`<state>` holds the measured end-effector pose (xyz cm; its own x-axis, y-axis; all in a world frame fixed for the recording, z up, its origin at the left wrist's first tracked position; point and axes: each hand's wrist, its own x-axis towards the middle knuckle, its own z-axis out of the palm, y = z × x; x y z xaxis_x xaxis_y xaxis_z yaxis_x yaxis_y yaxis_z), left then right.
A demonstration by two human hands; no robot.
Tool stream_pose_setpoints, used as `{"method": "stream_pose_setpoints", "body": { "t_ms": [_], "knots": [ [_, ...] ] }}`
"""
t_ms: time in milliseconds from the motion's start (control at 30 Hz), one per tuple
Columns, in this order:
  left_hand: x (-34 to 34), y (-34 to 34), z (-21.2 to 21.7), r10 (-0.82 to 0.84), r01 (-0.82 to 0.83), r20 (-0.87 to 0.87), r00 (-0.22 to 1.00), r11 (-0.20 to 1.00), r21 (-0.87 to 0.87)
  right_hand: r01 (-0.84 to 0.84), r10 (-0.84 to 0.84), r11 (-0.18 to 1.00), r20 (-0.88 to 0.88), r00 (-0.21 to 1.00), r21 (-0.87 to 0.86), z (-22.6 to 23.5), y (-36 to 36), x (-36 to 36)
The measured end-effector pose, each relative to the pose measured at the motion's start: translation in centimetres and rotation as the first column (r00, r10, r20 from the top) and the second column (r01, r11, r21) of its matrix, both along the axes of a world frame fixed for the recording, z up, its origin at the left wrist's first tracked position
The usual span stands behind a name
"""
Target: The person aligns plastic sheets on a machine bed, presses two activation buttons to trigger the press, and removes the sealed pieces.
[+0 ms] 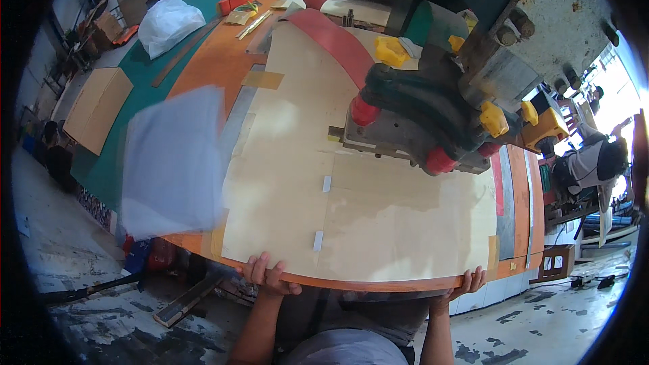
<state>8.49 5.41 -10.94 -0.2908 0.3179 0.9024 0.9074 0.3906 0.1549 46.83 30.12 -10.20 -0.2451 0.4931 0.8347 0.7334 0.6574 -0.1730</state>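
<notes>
Both of my hands are at the near edge of the orange work board (338, 285). My left hand (268, 275) has its fingers curled over that edge, left of the middle. Farther right, my right hand (468, 284) grips the same edge from below, fingertips showing on top. A large cream sheet (399, 243) lies flat on the board, with two small white strips (318, 240) on it. Tan tape (263, 80) marks its far left. Over the sheet's far right stands a dark machine head (422, 105) with yellow knobs and red feet.
Left of the sheet is a stack of translucent plastic (172, 162). Beyond it are a cardboard box (99, 109), a white plastic bag (169, 25) and a red tape roll (234, 1). A red band (331, 40) runs to the machine. Another person (591, 162) is at the far right.
</notes>
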Motion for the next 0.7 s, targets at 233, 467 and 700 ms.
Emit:
{"method": "stream_pose_setpoints", "body": {
  "t_ms": [233, 467, 700],
  "knots": [
    [0.06, 0.2, 0.43, 0.011, -0.011, 0.001, 1.0, 1.0, -0.009, 0.018, -0.018, 1.0, -0.002, 1.0, 0.011, -0.28, 0.09, 0.09],
    [0.03, 0.3, 0.74, 0.006, -0.006, 0.0, 1.0, 1.0, 0.0, 0.017, -0.017, 1.0, 0.005, 1.0, -0.003, -0.14, -0.01, 0.14],
    [0.1, 0.37, 0.82, 0.006, -0.006, 0.005, 1.0, 1.0, 0.007, -0.01, 0.01, 1.0, -0.001, 1.0, -0.011, 0.39, -0.13, -0.27]
  ]
}}
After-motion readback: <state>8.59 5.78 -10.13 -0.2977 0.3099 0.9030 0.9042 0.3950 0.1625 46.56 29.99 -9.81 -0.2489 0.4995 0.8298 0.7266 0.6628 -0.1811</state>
